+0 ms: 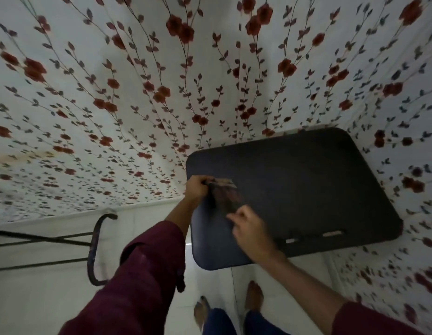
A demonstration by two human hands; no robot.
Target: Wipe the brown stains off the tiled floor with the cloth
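Lighting is dim and even, with no distinct source in view. The white floor tiles (pixel 210 269) carry a soft pale sheen beside the dark board (pixel 306 189), which shows almost no surface detail. Motion blur smears the right hand (pixel 251 228), the cloth (pixel 224 192) and the flowered sheet (pixel 113 93). Wide-angle distortion bends and stretches the pattern toward the frame edges.

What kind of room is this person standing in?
Probably a room in a home. A flowered cloth hangs like a curtain or bed sheet, the floor is shiny white tile, and a small dark table stands by the person's bare feet.
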